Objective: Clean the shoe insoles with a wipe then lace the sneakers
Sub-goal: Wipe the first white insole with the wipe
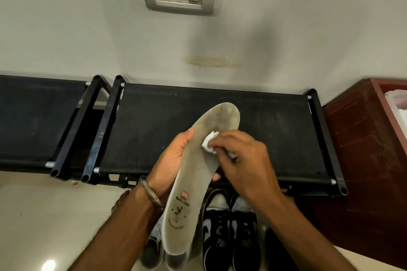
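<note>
One insole (193, 174), one wadded white wipe (209, 144) and two black-and-white sneakers (231, 231) on the floor are visible. The left hand (169, 165) curls around the insole's edge, holding it toe-up above the black shoe rack (154, 125). The right hand (242, 156) pinches the wipe, pressing it against the insole's forefoot.

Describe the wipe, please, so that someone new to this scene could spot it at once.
Start at the black shoe rack against the wall; in front of it the left hand holds a long grey insole. On the insole's middle the right hand pinches the wipe, the only small, crumpled, bright white thing there.
</note>
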A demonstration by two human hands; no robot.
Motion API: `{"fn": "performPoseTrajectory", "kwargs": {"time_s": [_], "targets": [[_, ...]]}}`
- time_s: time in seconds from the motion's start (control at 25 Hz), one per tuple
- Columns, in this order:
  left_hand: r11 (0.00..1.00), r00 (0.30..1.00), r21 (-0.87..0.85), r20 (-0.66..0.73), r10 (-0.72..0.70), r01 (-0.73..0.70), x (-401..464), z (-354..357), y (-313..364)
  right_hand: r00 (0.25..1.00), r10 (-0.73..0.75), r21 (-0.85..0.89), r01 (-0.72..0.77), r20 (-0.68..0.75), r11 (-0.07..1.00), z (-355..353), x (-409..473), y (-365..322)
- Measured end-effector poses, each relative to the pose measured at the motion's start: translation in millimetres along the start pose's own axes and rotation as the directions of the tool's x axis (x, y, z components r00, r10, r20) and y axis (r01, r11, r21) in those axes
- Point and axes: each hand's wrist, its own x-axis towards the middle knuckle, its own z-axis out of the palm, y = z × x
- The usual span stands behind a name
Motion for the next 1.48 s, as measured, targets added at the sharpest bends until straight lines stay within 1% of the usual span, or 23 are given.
{"fn": "performPoseTrajectory", "kwargs": {"time_s": [0.08,0.2,0.24,0.28,0.36,0.44,0.52,0.56,0.6,0.72,0.76,0.84,0.88,0.92,1.04,1.08,1.12,1.16,1.24,1.28,1.32,1.4,1.48], "targets": [[0.999,0.999,0.049,-0.03,0.018,-0.017,1.4,-1.9,-1.1,0.996,-0.076,-0.024,0.077,0.045,0.997,0.7,1.3,2.5],[0.999,0.995,0.034,0.099,0.005,-0.008,3.3,0.5,-3.5,0.991,0.049,-0.092,-0.06,-0.125,0.994,-17.4,9.8,28.4],[0.999,0.993,0.034,0.119,0.001,-0.005,3.7,-0.5,-3.4,0.985,0.083,-0.076,-0.095,-0.148,0.993,-20.5,10.3,30.7],[0.999,0.991,0.037,0.131,0.004,-0.008,3.7,-0.4,-2.4,0.989,0.082,-0.058,-0.089,-0.124,0.994,-19.3,8.5,26.3],[0.999,0.99,0.043,0.138,0.019,-0.025,4.2,-2.7,-1.0,0.999,-0.042,-0.027,0.042,0.005,0.999,-12.7,2.5,10.6],[0.998,0.992,0.049,0.125,0.024,-0.031,3.1,-3.9,0.7,0.993,-0.115,-0.048,0.116,0.033,0.992,-14.3,3.9,15.0],[0.999,0.989,0.033,0.149,0.024,-0.029,4.7,-5.0,0.7,0.995,-0.051,-0.152,0.037,-0.09,0.988,-24.0,9.4,29.9],[0.999,0.988,0.031,0.155,0.028,-0.033,4.2,-3.5,0.4,0.992,-0.024,-0.159,0.003,-0.124,0.987,-25.8,10.1,30.5],[0.998,0.988,0.036,0.152,0.036,-0.042,4.4,-3.4,-0.3,0.994,-0.027,-0.143,0.011,-0.106,0.99,-23.8,7.7,24.2],[0.997,0.993,0.05,0.097,0.06,-0.065,5.3,-5.6,-0.5,0.977,-0.198,-0.059,0.203,0.078,0.977,-8.5,-3.0,-3.6],[0.996,0.994,0.053,0.092,0.063,-0.068,5.0,-6.4,0.3,0.975,-0.206,-0.077,0.212,0.078,0.974,-8.8,-1.2,0.8],[0.998,0.989,0.033,0.136,0.055,-0.06,4.8,-7.2,1.6,0.993,-0.101,-0.198,0.086,-0.064,0.976,-16.9,5.4,20.7],[0.998,0.987,0.022,0.149,0.056,-0.059,3.4,-7.1,2.5,0.992,-0.036,-0.224,0.008,-0.122,0.975,-20.7,7.8,25.5],[0.998,0.987,0.028,0.154,0.052,-0.057,1.1,-6.2,2.6,0.992,-0.01,-0.21,-0.018,-0.129,0.978,-19.5,6.5,23.3],[0.997,0.994,0.051,0.098,0.055,-0.06,-0.7,-5.5,3.6,0.984,-0.172,-0.13,0.178,0.056,0.975,-6.6,-3.1,-3.7],[0.997,0.996,0.044,0.075,0.055,-0.059,-1.7,-4.9,4.2,0.979,-0.192,-0.109,0.198,0.064,0.974,-6.0,-1.1,-1.3],[0.998,0.995,0.029,0.086,0.05,-0.052,-1.7,-4.2,3.9,0.987,-0.161,-0.124,0.161,0.012,0.979,-8.0,2.6,6.2],[0.999,0.992,0.02,0.115,0.045,-0.047,-1.5,-2.5,2.7,0.992,-0.085,-0.141,0.072,-0.093,0.987,-11.6,7.1,15.2],[0.998,0.991,0.043,0.127,0.039,-0.045,-3.1,3.0,-1.9,0.958,0.103,-0.065,-0.124,-0.266,0.99,-15.4,11.3,20.5],[0.998,0.993,0.046,0.117,0.029,-0.034,-3.3,5.6,-3.3,0.947,0.169,0.007,-0.174,-0.272,0.985,-10.0,8.8,12.2],[0.999,0.996,0.028,0.093,0.016,-0.019,-3.5,7.4,-3.7,0.958,0.18,0.069,-0.169,-0.222,0.983,-1.5,4.8,-1.2],[0.999,0.998,-0.027,0.053,0.02,-0.019,-3.6,7.5,-1.8,0.989,0.092,0.118,-0.078,-0.117,0.99,11.9,-0.6,-22.4],[1.0,0.997,-0.011,0.076,0.026,-0.026,-3.0,6.5,-2.2,0.984,0.085,0.119,-0.067,-0.158,0.991,7.6,6.0,-10.3]]}}
